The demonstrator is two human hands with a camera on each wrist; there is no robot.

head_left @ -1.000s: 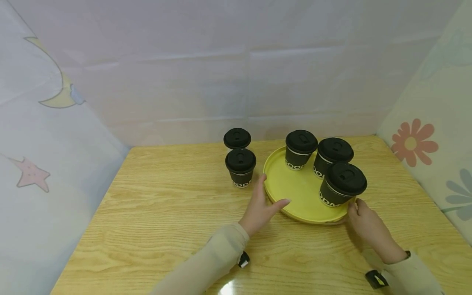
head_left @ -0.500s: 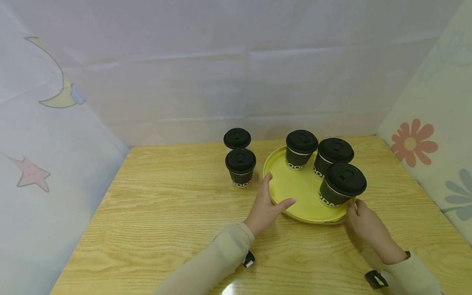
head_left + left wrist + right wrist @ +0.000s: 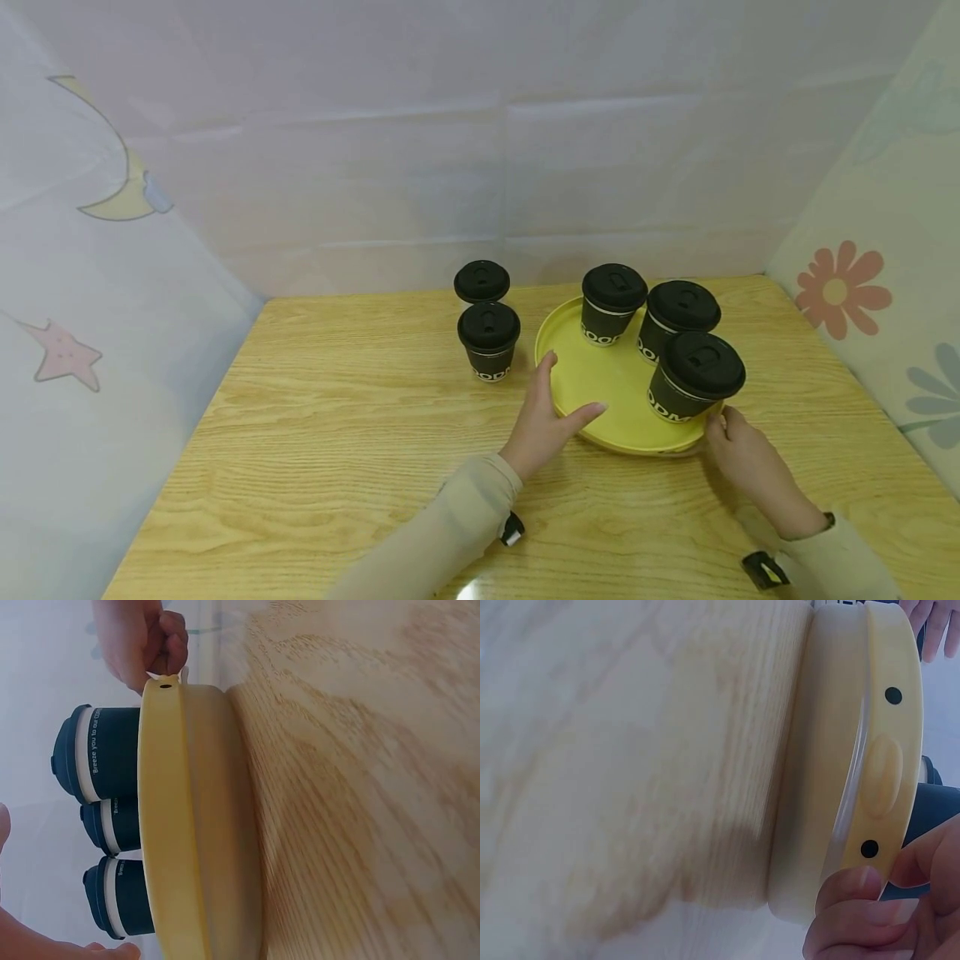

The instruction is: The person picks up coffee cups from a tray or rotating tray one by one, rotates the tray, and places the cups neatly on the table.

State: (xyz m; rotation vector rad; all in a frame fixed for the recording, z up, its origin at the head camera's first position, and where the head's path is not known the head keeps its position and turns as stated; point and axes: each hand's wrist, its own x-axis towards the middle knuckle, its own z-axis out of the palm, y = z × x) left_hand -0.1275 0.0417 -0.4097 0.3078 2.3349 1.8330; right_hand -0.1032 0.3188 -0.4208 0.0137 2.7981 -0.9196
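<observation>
A round yellow tray (image 3: 596, 379) bears three black paper cups with lids: one at the back (image 3: 613, 302), one behind right (image 3: 681, 310) and one at the front right (image 3: 696, 377). My right hand (image 3: 746, 458) pinches the tray's front right rim between thumb and curled fingers, as the right wrist view shows close up. My left hand (image 3: 542, 427) is at the tray's left front edge, fingers extended and thumb spread over the rim. In the left wrist view, the tray's yellow side wall (image 3: 174, 825) has a paler band below it.
Left of the tray, two more lidded cups, a near one (image 3: 489, 340) and a far one (image 3: 482, 283), stand on the wooden table (image 3: 337, 417). Behind the table hangs a pale cloth backdrop (image 3: 450, 167), with printed cloth on both sides.
My left hand has shifted slightly right along the tray's front left edge, its thumb reaching further over the rim. The right hand, tray and cups look unmoved.
</observation>
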